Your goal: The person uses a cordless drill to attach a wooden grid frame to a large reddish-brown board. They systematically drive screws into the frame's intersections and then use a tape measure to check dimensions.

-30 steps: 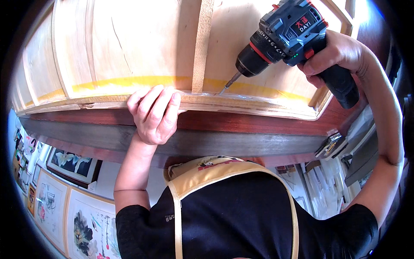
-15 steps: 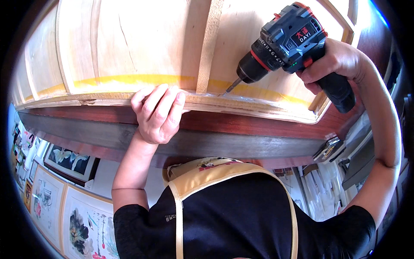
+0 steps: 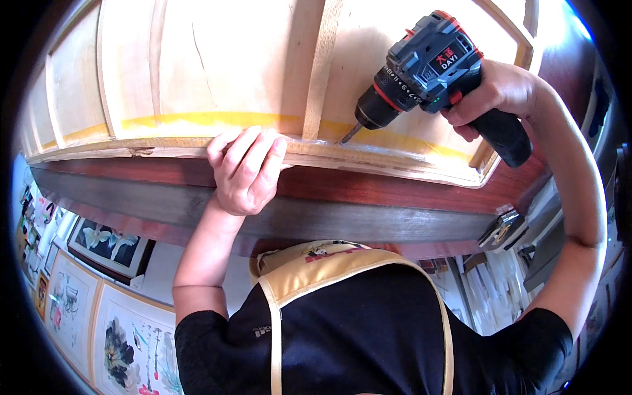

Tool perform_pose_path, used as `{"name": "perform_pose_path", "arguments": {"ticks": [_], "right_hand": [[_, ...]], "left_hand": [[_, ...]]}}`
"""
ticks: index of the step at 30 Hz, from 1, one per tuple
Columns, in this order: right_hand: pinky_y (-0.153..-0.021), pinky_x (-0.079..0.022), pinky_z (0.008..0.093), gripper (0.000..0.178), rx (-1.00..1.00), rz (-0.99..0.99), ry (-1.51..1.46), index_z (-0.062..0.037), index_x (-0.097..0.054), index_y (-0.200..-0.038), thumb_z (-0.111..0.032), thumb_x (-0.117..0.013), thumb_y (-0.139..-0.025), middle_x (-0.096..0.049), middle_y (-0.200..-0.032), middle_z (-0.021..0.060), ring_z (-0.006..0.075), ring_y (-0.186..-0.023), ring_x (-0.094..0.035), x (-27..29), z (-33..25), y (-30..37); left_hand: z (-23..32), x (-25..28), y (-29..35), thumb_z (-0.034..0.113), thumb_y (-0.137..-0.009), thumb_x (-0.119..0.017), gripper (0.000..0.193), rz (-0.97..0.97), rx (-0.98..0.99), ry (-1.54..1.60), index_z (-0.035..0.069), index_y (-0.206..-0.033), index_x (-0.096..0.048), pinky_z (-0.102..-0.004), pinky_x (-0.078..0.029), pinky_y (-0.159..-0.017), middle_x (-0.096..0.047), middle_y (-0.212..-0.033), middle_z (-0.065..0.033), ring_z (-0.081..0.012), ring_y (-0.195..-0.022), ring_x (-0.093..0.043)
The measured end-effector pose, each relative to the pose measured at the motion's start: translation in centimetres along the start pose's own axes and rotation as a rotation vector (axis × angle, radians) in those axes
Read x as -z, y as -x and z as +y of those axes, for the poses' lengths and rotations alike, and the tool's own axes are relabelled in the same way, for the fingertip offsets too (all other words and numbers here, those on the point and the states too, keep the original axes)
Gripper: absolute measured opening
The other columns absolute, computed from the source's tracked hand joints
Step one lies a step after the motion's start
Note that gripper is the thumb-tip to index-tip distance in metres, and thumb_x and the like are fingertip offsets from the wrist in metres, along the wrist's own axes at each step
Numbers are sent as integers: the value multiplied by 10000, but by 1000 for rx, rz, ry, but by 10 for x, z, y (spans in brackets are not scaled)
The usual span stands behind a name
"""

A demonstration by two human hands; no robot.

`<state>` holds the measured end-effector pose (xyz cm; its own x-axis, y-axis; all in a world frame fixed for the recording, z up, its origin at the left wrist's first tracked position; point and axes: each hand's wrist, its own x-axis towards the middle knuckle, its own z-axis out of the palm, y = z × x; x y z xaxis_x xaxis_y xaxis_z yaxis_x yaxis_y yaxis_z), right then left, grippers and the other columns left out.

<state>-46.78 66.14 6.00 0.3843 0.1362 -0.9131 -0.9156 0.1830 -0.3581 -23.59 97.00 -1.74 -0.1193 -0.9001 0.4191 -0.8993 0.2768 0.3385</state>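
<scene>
My right hand (image 3: 503,95) is wrapped round the handle of a grey and black cordless drill (image 3: 428,62) with red trim. The drill tilts down to the left. Its bit (image 3: 351,133) meets the near rail (image 3: 382,157) of a large pale wooden panel (image 3: 230,66), or stops just short of it; I cannot tell which. Left of the bit, my left hand (image 3: 247,171) grips that same rail, fingers over the top and thumb hidden. A yellow strip (image 3: 197,121) and some clear film run along the inner side of the rail. Crossbars (image 3: 321,72) divide the panel.
Under the panel is a dark reddish-brown table (image 3: 342,194), its edge close to my body. Framed flower paintings (image 3: 131,336) stand at the lower left. Clear-wrapped items (image 3: 494,283) and a small metal clip-like thing (image 3: 499,227) lie at the right.
The drill has shifted slightly left and down, its bit nearer the rail. In the picture, the panel and my left hand sit a little further right.
</scene>
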Motion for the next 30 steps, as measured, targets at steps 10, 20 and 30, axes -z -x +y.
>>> {"name": "perform_pose_path", "arguments": {"ticks": [10, 20, 30], "right_hand": [[-689, -575, 320, 429, 252, 547, -388, -23, -679, -1057, -88, -766, -642, -699, -884, 83, 165, -741, -662, -95, 60, 118], [-765, -492, 283, 323, 504, 1033, -642, -21, -638, -1049, -45, -734, -742, -621, -899, 1, 98, -835, -563, -284, 190, 164], [-734, -503, 374, 360, 276, 1082, -322, -8, -655, -915, -303, -771, -744, -664, -774, 168, 282, -777, -678, -392, 222, 119]], "left_hand": [[9, 7, 3, 194, -877, -666, 288, -11, 35, 9, 80, -1141, -663, -444, -408, -970, -626, -1144, -75, -254, -1072, -590], [19, 11, -2, 176, -759, -729, 426, 42, 3, -22, 84, -1160, -619, -454, -384, -998, -569, -1128, -73, -268, -1093, -538], [60, 35, 13, 336, -853, -690, 665, -12, 91, -90, 86, -1421, -452, -532, -236, -1150, -345, -1478, -188, -405, -1394, -289]]}}
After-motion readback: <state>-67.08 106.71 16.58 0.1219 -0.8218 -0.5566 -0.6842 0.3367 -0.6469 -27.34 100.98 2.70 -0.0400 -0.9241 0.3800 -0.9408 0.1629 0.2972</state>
